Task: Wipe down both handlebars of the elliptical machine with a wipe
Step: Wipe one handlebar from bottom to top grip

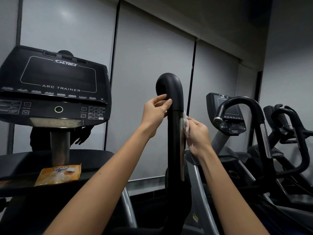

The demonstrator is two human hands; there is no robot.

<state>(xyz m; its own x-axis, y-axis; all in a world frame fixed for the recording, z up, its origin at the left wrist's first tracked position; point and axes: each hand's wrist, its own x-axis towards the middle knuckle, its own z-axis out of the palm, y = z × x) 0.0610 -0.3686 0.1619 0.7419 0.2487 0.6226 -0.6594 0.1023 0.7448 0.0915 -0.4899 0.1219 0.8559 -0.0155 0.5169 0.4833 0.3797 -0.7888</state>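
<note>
Handlebar [175, 133] rises nearly upright between the hands, long axis up-and-down: the right hand [198, 135], fingers bunched round the wipe [185, 122], presses its right flank, while the left hand [156, 111] curls its fingers on the left side under the hooked top.

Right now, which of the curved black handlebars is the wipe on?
The near handlebar at centre: the left hand holds its bend while the right hand presses the wipe against its side. The far handlebar to the right is untouched.
</note>
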